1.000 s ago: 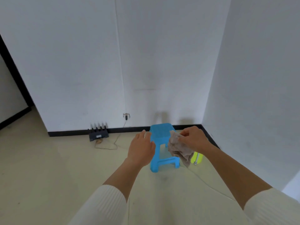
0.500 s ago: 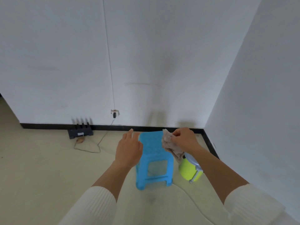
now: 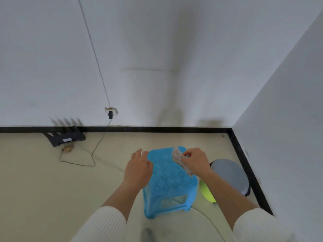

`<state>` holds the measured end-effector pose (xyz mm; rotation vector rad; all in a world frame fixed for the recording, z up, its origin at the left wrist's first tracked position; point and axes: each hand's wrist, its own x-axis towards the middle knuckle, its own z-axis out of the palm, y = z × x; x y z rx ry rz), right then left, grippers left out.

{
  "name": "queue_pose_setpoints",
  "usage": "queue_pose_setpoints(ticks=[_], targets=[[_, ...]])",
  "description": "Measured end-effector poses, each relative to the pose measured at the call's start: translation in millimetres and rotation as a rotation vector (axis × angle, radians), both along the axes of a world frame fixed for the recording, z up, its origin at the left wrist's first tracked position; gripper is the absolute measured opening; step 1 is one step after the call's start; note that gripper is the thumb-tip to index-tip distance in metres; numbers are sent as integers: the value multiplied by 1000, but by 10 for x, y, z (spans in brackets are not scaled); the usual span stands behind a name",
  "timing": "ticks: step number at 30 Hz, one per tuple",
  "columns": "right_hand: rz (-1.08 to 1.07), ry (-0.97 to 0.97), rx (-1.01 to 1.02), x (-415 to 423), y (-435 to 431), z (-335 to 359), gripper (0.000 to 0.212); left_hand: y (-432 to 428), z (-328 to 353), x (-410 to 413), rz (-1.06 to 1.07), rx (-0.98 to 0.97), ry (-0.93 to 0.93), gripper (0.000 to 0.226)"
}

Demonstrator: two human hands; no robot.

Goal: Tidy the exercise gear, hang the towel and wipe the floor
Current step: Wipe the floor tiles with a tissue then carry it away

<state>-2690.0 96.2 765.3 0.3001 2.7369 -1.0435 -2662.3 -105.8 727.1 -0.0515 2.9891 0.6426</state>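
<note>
My right hand (image 3: 195, 161) grips a crumpled beige cloth (image 3: 178, 157) and holds it over the right rear part of a blue plastic stool (image 3: 170, 182). The cloth hangs down under my fingers, close to the stool's seat. My left hand (image 3: 139, 167) hovers at the stool's left edge with relaxed fingers and holds nothing. Both arms wear white ribbed sleeves.
A lime-green bucket with a grey lid (image 3: 230, 175) stands right of the stool in the room's corner. A black router (image 3: 65, 137) lies by the black skirting board, its thin cable (image 3: 92, 154) looping over the beige floor from a wall socket (image 3: 110, 112). White walls enclose the corner.
I have come closer to the stool and look more steeply down on it. Both hands have moved over its seat, the cloth still gripped. The bucket's grey lid has come into view.
</note>
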Motion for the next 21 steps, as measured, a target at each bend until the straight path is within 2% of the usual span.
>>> queue_pose_setpoints(ticks=[3,7,9,14,16,19,21], targets=[[-56,-45,-56,-361,-8,-459,39,69,-421,-300,-24,62,-84,49],[-118,-163,-129,-709,-28,-1197,26,156,-1101,-563,-25,78,-188,52],[-150,-206,-228,-840,-71,-1564,26,187,-1453,-651,-13,76,-233,52],[-229,-336,-527,-1027,-104,-2261,1,235,-2191,-741,-26,54,-344,55],[-301,-374,-529,-1055,12,-2546,3,263,-2419,-757,-25,45,-371,57],[-334,-427,-352,-1000,283,-2977,12,325,-2708,-738,-43,29,-412,87],[-312,-474,-274,-950,412,-3130,15,389,-2904,-672,-89,-45,-398,88]])
